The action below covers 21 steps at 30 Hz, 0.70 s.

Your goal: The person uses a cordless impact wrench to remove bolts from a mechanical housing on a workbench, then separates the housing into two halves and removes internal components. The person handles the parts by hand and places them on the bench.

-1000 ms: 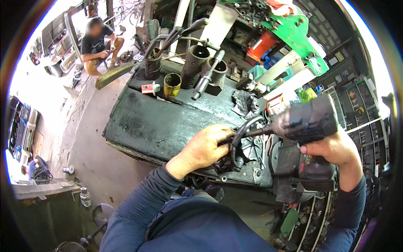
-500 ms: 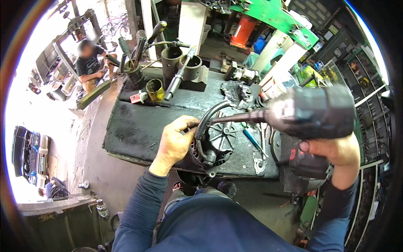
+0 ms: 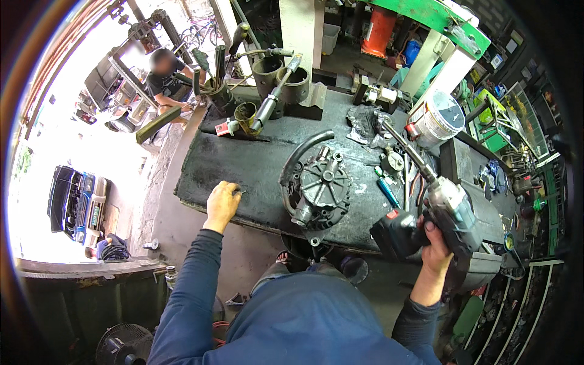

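Note:
My right hand (image 3: 435, 246) grips a cordless impact wrench (image 3: 453, 210) by its handle, over the right side of the workbench. A long socket extension (image 3: 409, 146) on the wrench points up and away to the left. An alternator (image 3: 325, 185) with a ribbed round cover stands near the bench's front edge, and a curved black hose (image 3: 298, 155) arches over its left side. My left hand (image 3: 221, 205) is at the bench's front edge, left of the alternator and apart from it. Its fingers are closed, and whatever they hold is too small to make out.
Metal cups with tools (image 3: 267, 76) stand at the back left of the black workbench (image 3: 234, 161). A teal-handled screwdriver (image 3: 387, 193) and other hand tools lie right of the alternator. A white bucket (image 3: 435, 118) stands behind them. A person (image 3: 165, 79) sits beyond the bench at left.
The impact wrench has swung right and down, its extension leaving the alternator. My left hand has let go of the alternator's hose side and moved left. The view has shifted.

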{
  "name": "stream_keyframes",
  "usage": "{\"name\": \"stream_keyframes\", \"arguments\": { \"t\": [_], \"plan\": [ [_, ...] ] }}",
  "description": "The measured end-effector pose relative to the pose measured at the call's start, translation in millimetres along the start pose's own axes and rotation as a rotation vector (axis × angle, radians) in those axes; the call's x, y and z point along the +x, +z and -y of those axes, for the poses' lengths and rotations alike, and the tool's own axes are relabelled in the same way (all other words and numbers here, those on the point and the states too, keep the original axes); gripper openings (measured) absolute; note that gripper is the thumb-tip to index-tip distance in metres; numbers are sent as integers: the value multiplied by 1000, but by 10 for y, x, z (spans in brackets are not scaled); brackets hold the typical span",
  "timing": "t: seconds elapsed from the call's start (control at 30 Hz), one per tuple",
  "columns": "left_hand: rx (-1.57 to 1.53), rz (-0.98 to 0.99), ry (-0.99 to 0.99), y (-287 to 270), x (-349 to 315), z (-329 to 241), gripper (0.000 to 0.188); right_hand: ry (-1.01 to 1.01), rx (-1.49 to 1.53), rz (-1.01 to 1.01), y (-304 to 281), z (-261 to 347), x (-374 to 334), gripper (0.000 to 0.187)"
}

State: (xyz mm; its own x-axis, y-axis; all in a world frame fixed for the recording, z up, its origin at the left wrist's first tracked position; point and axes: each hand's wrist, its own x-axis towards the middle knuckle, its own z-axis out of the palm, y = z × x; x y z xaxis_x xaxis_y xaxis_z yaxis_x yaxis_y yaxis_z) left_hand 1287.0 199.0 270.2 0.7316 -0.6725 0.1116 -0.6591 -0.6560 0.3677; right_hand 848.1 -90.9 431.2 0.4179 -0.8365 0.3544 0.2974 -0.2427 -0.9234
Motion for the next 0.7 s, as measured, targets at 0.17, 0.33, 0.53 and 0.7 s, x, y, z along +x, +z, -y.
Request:
{"name": "stream_keyframes", "arguments": {
  "t": [0.17, 0.33, 0.53, 0.7],
  "plan": [
    [-37, -9, -14, 268, 57, 87, 29, -71, -256, -100, 68, -385, 38, 33],
    [-226, -135, -41, 161, -265, -328, 38, -98, -533, -105, 164, -650, 58, 28],
    [-882, -401, 41, -779, -527, -1479, 41, -323, -742, -64, 304, -911, 68, 32],
    [-85, -213, 386, -1682, -552, -2398, 84, -291, -836, 22, 293, -925, -58, 62]
  ]
}}
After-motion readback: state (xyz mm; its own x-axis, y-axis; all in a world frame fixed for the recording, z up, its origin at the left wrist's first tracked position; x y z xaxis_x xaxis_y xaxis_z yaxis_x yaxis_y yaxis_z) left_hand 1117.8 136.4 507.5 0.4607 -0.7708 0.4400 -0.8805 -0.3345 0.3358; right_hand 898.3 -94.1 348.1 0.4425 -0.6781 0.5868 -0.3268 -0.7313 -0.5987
